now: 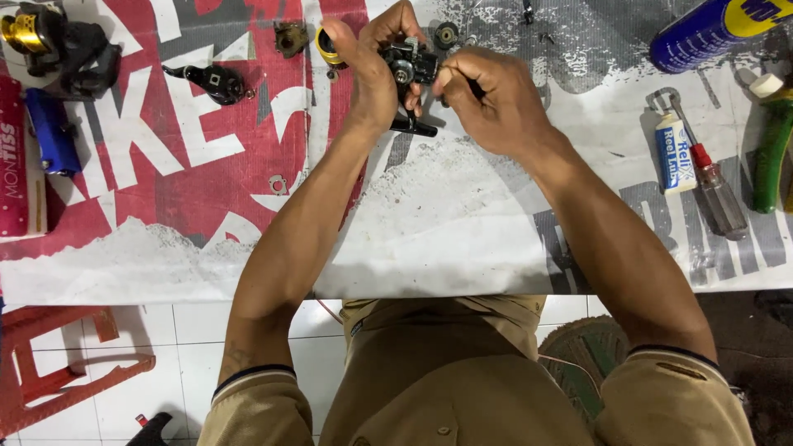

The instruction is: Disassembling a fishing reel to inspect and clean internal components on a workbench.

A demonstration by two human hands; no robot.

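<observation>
- Far left: a second reel and a loose black side cover lie on the printed banner;
- Left hand grips the black reel body above the banner;
- Right hand pinches a thin dark tool against it; a slip could flick small parts off;
- Right: grease tube, small clear bottle.

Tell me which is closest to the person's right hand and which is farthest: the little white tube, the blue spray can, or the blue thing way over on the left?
Measured from the right hand in the head view:
1. White tube, on the table just right of that hand.
2. Blue spray can, top right corner, a bit farther.
3. Blue thing, far left on the red banner, clearly farthest.
</observation>
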